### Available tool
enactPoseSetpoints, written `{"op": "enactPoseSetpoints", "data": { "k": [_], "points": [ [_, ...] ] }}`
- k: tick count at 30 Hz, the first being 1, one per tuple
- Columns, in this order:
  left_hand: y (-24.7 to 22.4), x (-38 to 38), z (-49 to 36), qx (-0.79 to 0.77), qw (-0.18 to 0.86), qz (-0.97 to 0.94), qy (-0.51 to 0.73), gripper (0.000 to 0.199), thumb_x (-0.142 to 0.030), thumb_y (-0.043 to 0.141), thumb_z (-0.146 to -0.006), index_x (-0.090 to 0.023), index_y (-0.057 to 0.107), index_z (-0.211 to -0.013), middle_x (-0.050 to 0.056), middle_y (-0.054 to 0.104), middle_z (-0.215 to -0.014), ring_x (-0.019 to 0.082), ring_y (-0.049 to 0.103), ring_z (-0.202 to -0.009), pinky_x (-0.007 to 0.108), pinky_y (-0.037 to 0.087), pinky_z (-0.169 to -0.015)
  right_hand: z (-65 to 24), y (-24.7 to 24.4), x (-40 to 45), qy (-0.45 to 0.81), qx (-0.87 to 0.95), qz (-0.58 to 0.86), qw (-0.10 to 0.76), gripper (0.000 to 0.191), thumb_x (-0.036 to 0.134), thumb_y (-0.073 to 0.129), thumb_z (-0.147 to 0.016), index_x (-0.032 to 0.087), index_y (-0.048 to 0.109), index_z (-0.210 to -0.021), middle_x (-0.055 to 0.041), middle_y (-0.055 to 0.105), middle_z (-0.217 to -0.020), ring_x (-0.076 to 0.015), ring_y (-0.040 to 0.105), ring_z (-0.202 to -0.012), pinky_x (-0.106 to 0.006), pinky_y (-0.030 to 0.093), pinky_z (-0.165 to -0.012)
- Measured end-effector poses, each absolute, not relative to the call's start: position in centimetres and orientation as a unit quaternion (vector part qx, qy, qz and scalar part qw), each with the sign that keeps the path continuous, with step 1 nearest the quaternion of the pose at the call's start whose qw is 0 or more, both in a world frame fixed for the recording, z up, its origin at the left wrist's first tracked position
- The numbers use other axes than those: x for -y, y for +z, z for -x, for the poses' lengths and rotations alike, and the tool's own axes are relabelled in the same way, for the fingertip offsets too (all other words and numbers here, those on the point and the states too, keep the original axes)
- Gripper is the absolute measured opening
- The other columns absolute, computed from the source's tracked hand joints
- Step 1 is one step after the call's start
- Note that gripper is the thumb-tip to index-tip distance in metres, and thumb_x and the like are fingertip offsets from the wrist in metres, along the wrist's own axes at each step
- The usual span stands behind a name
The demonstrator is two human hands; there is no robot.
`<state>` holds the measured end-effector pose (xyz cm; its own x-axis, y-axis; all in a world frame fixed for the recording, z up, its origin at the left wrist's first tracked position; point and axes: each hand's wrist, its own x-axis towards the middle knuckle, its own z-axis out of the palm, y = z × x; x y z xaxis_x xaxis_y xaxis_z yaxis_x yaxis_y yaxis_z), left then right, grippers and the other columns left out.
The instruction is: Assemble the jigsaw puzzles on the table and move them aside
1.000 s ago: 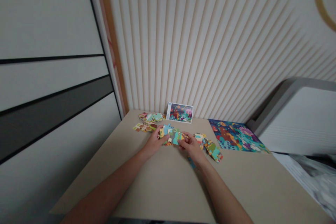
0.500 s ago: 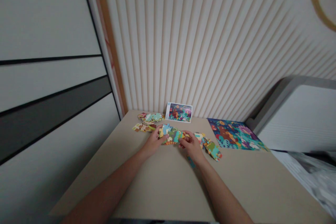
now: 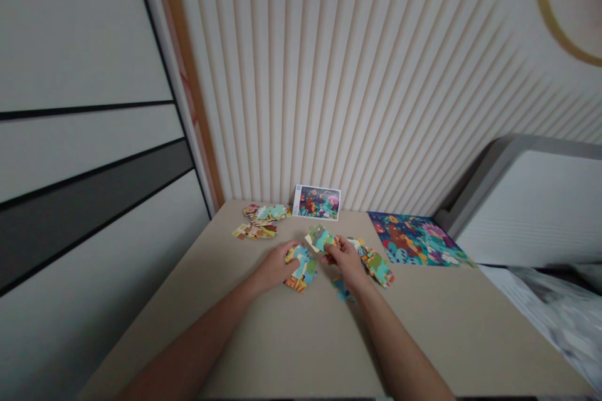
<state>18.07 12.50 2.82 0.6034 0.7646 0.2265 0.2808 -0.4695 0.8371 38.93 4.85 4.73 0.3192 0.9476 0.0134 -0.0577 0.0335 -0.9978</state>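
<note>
My right hand (image 3: 342, 258) pinches a small group of teal and cream jigsaw pieces (image 3: 322, 239) just above the beige table (image 3: 291, 338). My left hand (image 3: 274, 266) has its fingers on a looser cluster of multicoloured jigsaw pieces (image 3: 301, 269), which partly hides under them. Beyond my right hand lies a heap of pieces (image 3: 379, 268), and one blue piece (image 3: 342, 290) sits below that palm. Further left, two small piles of pieces (image 3: 261, 221) lie near the far edge, well away from both hands.
A printed picture card (image 3: 316, 202) leans against the ribbed wall (image 3: 329, 75). A colourful printed puzzle sheet (image 3: 414, 239) lies flat at the table's far right. Panelled doors (image 3: 84, 75) rise left; a grey-rimmed white unit (image 3: 531, 207) and rumpled bedding (image 3: 550, 319) stand right.
The pieces held between my hands have separated. My right hand has lifted its group up and away, and my left hand has moved down with the rest.
</note>
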Motion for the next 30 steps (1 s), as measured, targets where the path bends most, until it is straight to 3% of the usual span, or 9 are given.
{"op": "enactPoseSetpoints", "data": {
  "k": [6,10,17,23,26,30],
  "points": [
    [3.3,-11.2,-18.3,-0.329,0.322,-0.847,0.268,0.034,-0.023,0.064,-0.079,-0.022,0.071,-0.112,0.008,0.074,-0.11,0.028,0.065,-0.106,0.037,0.045,-0.098,-38.8,4.9,-4.7,0.429,0.401,0.55,0.595,0.031,0.043,0.074,-0.075,0.019,0.058,-0.088,0.0054,0.06,-0.061,-0.0143,0.064,-0.056,-0.022,0.041,-0.053],
    [3.1,-11.3,-18.1,-0.33,0.298,-0.858,0.258,0.034,-0.025,0.068,-0.077,-0.022,0.071,-0.111,0.009,0.072,-0.114,0.03,0.064,-0.11,0.038,0.043,-0.101,-38.7,5.0,-4.7,0.432,0.405,0.553,0.587,0.031,0.043,0.074,-0.074,0.019,0.058,-0.087,0.0045,0.062,-0.063,-0.0143,0.064,-0.056,-0.022,0.041,-0.052],
    [3.1,-12.1,-18.1,-0.341,0.315,-0.846,0.263,0.032,-0.024,0.064,-0.082,-0.019,0.07,-0.113,0.006,0.074,-0.108,0.023,0.069,-0.096,0.03,0.05,-0.087,-39.1,4.3,-4.9,0.426,0.424,0.563,0.567,0.029,0.042,0.071,-0.075,0.019,0.058,-0.088,0.0044,0.062,-0.055,-0.0121,0.057,-0.048,-0.022,0.04,-0.05],
    [2.2,-13.4,-18.0,-0.356,0.324,-0.828,0.288,0.029,-0.026,0.052,-0.091,-0.016,0.068,-0.113,0.007,0.075,-0.101,0.02,0.07,-0.087,0.027,0.052,-0.076,-38.9,3.8,-5.0,0.451,0.45,0.546,0.545,0.033,0.039,0.073,-0.074,0.02,0.058,-0.096,0.0063,0.062,-0.059,-0.0111,0.059,-0.048,-0.021,0.04,-0.048],
    [2.0,-13.5,-17.8,-0.355,0.312,-0.832,0.291,0.03,-0.026,0.052,-0.091,-0.017,0.068,-0.116,0.008,0.074,-0.105,0.021,0.069,-0.092,0.029,0.052,-0.082,-38.8,3.9,-4.9,0.445,0.46,0.548,0.539,0.033,0.039,0.074,-0.073,0.02,0.058,-0.095,0.0063,0.063,-0.063,-0.0112,0.06,-0.048,-0.021,0.041,-0.048],
    [2.6,-12.6,-17.6,-0.334,0.27,-0.853,0.295,0.036,-0.028,0.059,-0.088,-0.019,0.068,-0.121,0.011,0.068,-0.118,0.026,0.062,-0.112,0.037,0.045,-0.103,-38.8,4.1,-4.6,0.434,0.469,0.556,0.531,0.032,0.041,0.072,-0.074,0.02,0.058,-0.093,0.0046,0.066,-0.064,-0.0117,0.06,-0.048,-0.021,0.04,-0.048]
  ]
}}
